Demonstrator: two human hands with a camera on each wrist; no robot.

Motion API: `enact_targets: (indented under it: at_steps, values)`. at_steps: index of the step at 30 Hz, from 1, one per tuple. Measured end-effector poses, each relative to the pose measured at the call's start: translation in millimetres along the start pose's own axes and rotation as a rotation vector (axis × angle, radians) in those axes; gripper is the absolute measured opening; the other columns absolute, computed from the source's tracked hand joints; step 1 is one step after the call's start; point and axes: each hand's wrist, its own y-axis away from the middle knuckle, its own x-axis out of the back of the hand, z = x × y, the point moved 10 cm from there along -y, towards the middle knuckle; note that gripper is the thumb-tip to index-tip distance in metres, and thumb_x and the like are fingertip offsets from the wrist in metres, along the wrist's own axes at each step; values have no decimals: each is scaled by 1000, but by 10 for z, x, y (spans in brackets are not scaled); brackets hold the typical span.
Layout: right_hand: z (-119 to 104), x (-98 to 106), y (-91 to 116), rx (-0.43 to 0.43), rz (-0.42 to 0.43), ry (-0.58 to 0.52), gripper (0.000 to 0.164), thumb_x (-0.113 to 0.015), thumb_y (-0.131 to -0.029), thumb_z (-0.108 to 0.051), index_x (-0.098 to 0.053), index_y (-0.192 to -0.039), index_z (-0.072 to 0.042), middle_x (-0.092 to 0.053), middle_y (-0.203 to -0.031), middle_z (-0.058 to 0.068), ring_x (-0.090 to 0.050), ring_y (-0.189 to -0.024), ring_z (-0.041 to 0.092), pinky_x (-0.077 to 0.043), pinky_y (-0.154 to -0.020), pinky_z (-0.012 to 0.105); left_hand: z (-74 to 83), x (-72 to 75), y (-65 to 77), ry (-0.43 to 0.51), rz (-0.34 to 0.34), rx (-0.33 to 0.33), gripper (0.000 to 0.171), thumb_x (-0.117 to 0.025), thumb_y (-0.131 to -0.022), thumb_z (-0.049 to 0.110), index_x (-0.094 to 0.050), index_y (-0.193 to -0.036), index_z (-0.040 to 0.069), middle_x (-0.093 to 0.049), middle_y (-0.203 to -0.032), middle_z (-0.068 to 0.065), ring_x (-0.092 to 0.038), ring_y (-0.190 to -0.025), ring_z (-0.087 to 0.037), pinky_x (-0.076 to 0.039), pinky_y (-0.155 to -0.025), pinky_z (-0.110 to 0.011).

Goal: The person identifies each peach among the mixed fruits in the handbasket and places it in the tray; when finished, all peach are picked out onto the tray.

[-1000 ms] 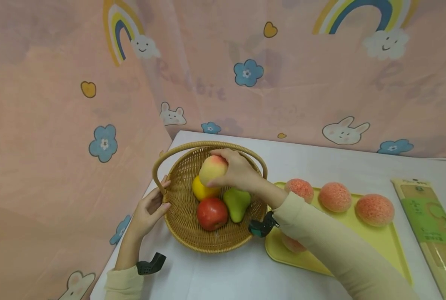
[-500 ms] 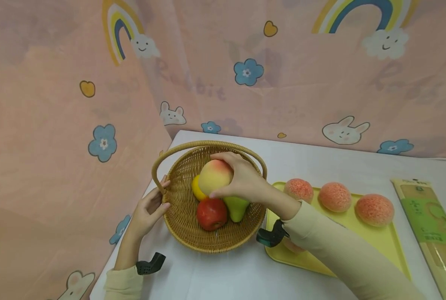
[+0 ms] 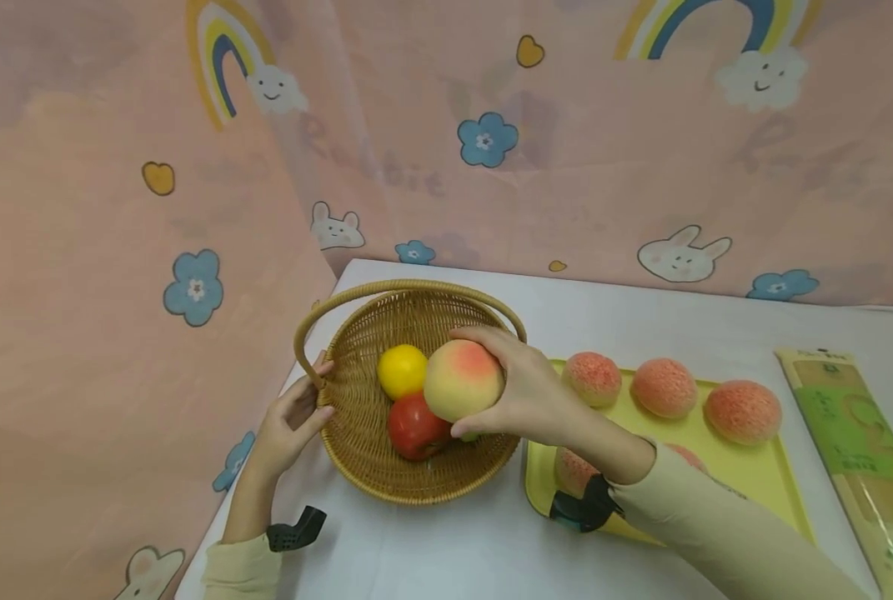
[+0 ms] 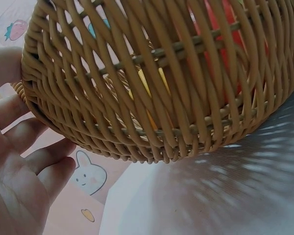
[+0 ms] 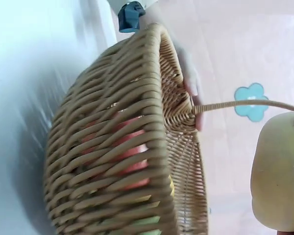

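Note:
My right hand (image 3: 539,396) holds a yellow-and-pink peach (image 3: 461,382) above the right part of a wicker basket (image 3: 423,498). In the right wrist view the peach (image 5: 279,171) is apart from the basket, above its rim. With thumb and fingers my left hand (image 3: 284,429) grips the basket's left rim near the handle base; the left wrist view shows that hand (image 4: 24,166) at the woven side. Inside lie a yellow fruit (image 3: 402,372), possibly a lemon, and a red apple (image 3: 416,427). A green pear (image 3: 470,437) is mostly hidden under the peach and right hand.
Right of the basket, a yellow tray (image 3: 765,483) bears several round, speckled pink-red things (image 3: 664,388), some partly behind my right forearm. A flat green-and-tan package (image 3: 859,450) lies farther right. Patterned pink cloth (image 3: 566,167) hangs behind the white table (image 3: 401,558).
My right hand has lifted the peach off the other fruit and moved it right and toward the camera. The yellow fruit is uncovered; the pear is now mostly hidden. The left hand keeps its grip.

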Motion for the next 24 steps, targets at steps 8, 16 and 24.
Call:
enact_targets:
  at_steps: [8, 16, 24]
  values:
    - [231, 357, 423, -14, 118, -28, 93, -93, -52, -35, -50, -134, -26, -52, -131, -6, -50, -113, 13, -48, -89, 43, -9, -7, 6, 13, -2, 1, 54, -48, -86, -18, -37, -138, -12, -20, -152, -30, -32, -139, -7, -32, -108, -16]
    - [645, 729, 935, -135, 215, -21, 98, -92, -56, -18, -43, -140, -27, -47, -135, -7, -48, -114, -2, -43, -89, 7, 17, 14, 40, -2, 15, -14, 54, -49, -85, -19, -39, -138, -12, -22, -150, -31, -34, -139, -12, -34, -106, -16]
    - [1082, 1191, 1561, -169, 400, 0, 106, -86, -54, 12, -36, -145, -11, -44, -138, -2, -44, -118, -2, -38, -89, 1, -11, -11, 22, 10, -7, 1, 55, -48, -85, -19, -36, -139, -12, -18, -152, -31, -33, -139, -9, -33, -108, -16]
